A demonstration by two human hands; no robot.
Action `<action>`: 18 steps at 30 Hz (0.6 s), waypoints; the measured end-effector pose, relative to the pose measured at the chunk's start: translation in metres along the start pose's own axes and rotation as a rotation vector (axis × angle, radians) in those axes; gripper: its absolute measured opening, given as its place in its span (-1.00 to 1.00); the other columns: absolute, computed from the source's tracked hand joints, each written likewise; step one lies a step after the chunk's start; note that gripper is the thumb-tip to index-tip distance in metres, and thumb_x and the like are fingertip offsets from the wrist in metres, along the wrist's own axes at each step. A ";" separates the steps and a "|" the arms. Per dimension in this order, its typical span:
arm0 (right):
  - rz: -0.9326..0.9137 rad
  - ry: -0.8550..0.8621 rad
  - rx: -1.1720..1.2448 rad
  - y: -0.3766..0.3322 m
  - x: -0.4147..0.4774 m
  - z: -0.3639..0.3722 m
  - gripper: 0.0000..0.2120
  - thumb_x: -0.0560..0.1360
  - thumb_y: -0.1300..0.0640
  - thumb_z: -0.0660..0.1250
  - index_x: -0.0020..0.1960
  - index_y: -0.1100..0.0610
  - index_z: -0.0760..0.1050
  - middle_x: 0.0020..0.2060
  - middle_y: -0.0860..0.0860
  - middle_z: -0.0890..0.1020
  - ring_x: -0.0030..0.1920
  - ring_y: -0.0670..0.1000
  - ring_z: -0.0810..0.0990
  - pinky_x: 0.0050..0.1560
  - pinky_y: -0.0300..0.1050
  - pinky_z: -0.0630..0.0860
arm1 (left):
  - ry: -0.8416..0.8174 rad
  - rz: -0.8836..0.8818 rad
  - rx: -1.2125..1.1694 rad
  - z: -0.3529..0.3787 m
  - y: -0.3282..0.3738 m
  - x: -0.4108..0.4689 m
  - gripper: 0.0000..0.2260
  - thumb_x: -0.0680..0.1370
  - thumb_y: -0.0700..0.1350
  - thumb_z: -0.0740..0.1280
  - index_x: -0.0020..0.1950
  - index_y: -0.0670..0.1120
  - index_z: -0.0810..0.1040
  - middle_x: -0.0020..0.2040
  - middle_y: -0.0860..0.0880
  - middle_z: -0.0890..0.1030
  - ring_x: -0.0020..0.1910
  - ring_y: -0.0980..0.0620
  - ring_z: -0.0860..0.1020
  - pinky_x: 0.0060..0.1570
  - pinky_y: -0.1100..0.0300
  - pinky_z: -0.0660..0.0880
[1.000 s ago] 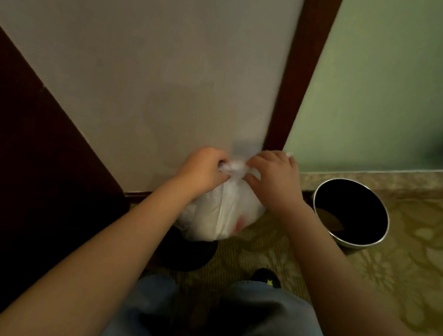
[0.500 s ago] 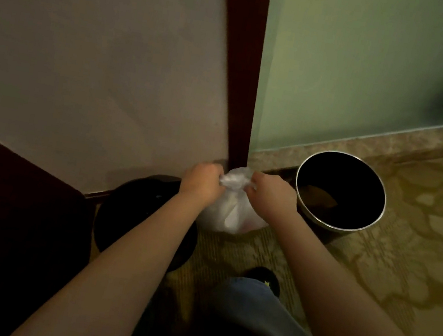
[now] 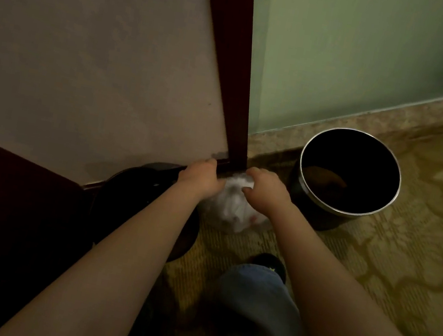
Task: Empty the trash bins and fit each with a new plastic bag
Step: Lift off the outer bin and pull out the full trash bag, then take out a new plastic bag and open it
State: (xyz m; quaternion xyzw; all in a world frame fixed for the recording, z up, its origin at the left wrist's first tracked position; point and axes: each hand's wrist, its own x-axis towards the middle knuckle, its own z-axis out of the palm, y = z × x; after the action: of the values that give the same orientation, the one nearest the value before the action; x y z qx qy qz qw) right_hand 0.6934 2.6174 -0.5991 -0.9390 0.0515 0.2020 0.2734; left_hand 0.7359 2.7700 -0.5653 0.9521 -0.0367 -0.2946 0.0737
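At the gathered neck of the white bag [image 3: 232, 209], the left hand [image 3: 202, 177] and the right hand [image 3: 266, 192] both curl on the plastic, pinching it closed as they did half a second ago. The bundle now hangs lower, down by the carpet [image 3: 374, 269] between the dark bin [image 3: 131, 205] and the silver-rimmed bin [image 3: 315, 214]; whether it touches the floor is unclear. Neither bin shows a liner, so the old bag seems out and being tied, with fresh bags yet to fit.
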 end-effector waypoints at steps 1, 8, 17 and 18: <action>-0.006 0.002 0.002 0.000 -0.004 -0.004 -0.53 0.56 0.10 0.25 0.46 0.09 0.30 0.33 0.11 0.45 0.33 0.15 0.39 0.21 0.09 0.45 | -0.007 0.004 -0.003 -0.004 0.000 -0.005 -0.65 0.54 0.12 0.24 0.23 -0.04 0.41 0.13 -0.08 0.50 0.07 -0.11 0.50 0.08 -0.05 0.51; -0.018 0.026 0.067 -0.033 -0.048 -0.058 -0.60 0.56 0.08 0.28 0.37 0.12 0.40 0.23 0.11 0.55 0.17 0.14 0.53 -0.03 -0.11 0.42 | 0.070 0.089 -0.160 -0.050 0.008 -0.066 -0.71 0.57 -0.02 0.28 0.21 -0.15 0.51 0.15 -0.10 0.53 0.09 -0.10 0.51 0.01 0.11 0.45; -0.142 0.225 0.079 -0.112 -0.179 -0.152 -0.81 0.54 0.12 0.31 0.10 0.15 0.58 0.05 0.13 0.64 0.10 0.16 0.57 0.05 -0.07 0.47 | 0.370 0.188 -0.292 -0.134 0.004 -0.217 -0.75 0.55 -0.10 0.33 0.17 -0.21 0.55 0.13 -0.19 0.58 0.13 -0.16 0.52 0.11 0.10 0.43; -0.155 0.244 0.078 -0.120 -0.197 -0.161 -0.81 0.54 0.11 0.31 0.09 0.16 0.58 0.05 0.12 0.64 0.10 0.15 0.56 0.06 -0.08 0.46 | 0.400 0.193 -0.293 -0.142 0.001 -0.237 -0.75 0.55 -0.10 0.33 0.16 -0.21 0.55 0.13 -0.19 0.59 0.14 -0.15 0.53 0.10 0.11 0.43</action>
State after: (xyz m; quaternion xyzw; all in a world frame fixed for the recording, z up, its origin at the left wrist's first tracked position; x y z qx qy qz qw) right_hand 0.5948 2.6305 -0.3360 -0.9464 0.0195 0.0625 0.3162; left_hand 0.6213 2.8123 -0.3179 0.9627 -0.0691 -0.0944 0.2441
